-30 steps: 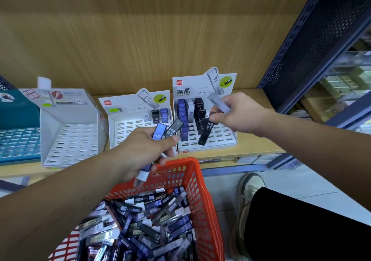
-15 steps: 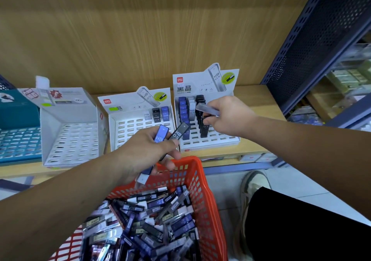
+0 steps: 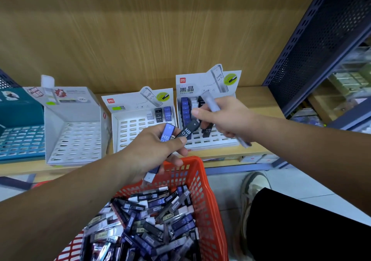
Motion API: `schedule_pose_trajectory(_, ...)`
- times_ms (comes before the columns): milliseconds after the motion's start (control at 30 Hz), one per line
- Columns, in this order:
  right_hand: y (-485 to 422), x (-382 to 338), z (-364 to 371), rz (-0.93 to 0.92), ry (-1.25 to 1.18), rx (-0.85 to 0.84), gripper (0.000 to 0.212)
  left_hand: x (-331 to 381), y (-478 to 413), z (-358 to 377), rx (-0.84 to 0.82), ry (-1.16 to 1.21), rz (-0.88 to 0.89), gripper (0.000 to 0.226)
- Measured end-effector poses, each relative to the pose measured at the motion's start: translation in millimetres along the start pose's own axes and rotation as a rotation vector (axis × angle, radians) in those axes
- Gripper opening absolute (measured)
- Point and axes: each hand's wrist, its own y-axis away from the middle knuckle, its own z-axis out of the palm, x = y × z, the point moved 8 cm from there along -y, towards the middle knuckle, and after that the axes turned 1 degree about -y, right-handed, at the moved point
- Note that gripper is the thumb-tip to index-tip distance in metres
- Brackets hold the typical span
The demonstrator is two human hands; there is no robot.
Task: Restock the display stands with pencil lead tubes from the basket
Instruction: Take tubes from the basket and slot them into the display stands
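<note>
Fingers (image 3: 202, 114) of the right hand (image 3: 226, 120) are curled round a pale translucent tube (image 3: 212, 105) that runs slantwise through the fist. Its thumb and forefinger tips reach close above the top end of the black tube (image 3: 187, 131) held up by the left hand (image 3: 148, 152). The left fingers (image 3: 177, 142) pinch that black tube together with a blue tube (image 3: 167, 133), fanned upward (a white cap pokes out below the palm, and I cannot tell whose it is).

Both hands hover before the right display stand (image 3: 210, 142), whose back rows hold blue, white and black tubes. The middle stand (image 3: 138, 132) has only three. The red basket (image 3: 202, 182) below is heaped with tubes (image 3: 152, 220).

The step looks like a hand-to-hand pass before slotting. The next move calls for a firm pinch on the black tube without dropping the pale one, then setting it upright in a free slot.
</note>
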Motion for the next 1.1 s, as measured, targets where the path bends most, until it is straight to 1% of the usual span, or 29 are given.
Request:
schedule_pose_trajectory(33, 5, -1, 8, 0.04, -0.06, -0.063, 0.034, 1, 0, 2, -0.001, 0.016, -0.001, 0.018)
schedule_pose_trajectory(100, 10, -1, 13, 0.08, -0.149, -0.116, 0.031, 2, 0, 5, -0.003, 0.031, 0.002, 0.019)
schedule_pose_trajectory(167, 12, -1, 12, 0.096, -0.213, -0.154, 0.037, 3, -1, 6, 0.001, 0.05, 0.014, 0.019)
schedule_pose_trajectory(200, 13, -1, 13, 0.097, -0.216, -0.178, 0.034, 4, -1, 6, 0.006, 0.063, 0.021, 0.019)
schedule_pose_trajectory(233, 15, -1, 14, 0.096, -0.208, -0.198, 0.025, 6, -1, 6, 0.013, 0.075, 0.024, 0.019)
schedule_pose_trajectory(300, 17, 0, 15, 0.1, -0.204, -0.19, 0.012, 7, -1, 5, 0.02, 0.082, 0.02, 0.02)
schedule_pose_trajectory(367, 14, 6, 7, 0.1, -0.188, -0.136, 0.009, 5, -3, 5, 0.012, 0.038, 0.004, 0.023)
schedule_pose_trajectory(433, 11, 10, -11, 0.069, -0.058, -0.065, 0.01, -4, -6, 2, 0.007, -0.073, -0.04, 0.034)
schedule_pose_trajectory(500, 9, 13, -30, 0.016, 0.176, 0.021, 0.009, -13, -5, -4, 0.015, -0.175, -0.101, 0.046)
schedule_pose_trajectory(533, 9, 16, -35, 0.0, 0.278, 0.06, 0.011, -16, -5, -7, 0.026, -0.202, -0.123, 0.051)
schedule_pose_trajectory(600, 9, 19, -36, -0.026, 0.394, 0.088, 0.013, -17, -4, -13, 0.061, -0.213, -0.146, 0.056)
schedule_pose_trajectory(700, 4, 18, -27, -0.076, 0.494, 0.091, 0.02, -11, -8, -19, 0.102, -0.194, -0.143, 0.062)
schedule_pose_trajectory(767, 1, 17, -23, -0.105, 0.562, 0.091, 0.027, -9, -10, -16, 0.092, -0.113, -0.147, 0.059)
schedule_pose_trajectory(833, -1, 14, -21, -0.128, 0.62, 0.085, 0.021, -9, -10, -11, 0.058, -0.04, -0.179, 0.057)
schedule_pose_trajectory(900, -1, 11, -19, -0.139, 0.669, 0.06, 0.017, -12, -9, -6, 0.007, 0.003, -0.225, 0.06)
schedule_pose_trajectory(1000, 0, 10, -13, -0.153, 0.779, 0.013, 0.026, -15, -9, -4, -0.054, 0.043, -0.254, 0.061)
schedule_pose_trajectory(1100, -1, 14, -13, -0.131, 0.752, 0.038, 0.012, -16, -7, -1, -0.086, 0.102, -0.278, 0.061)
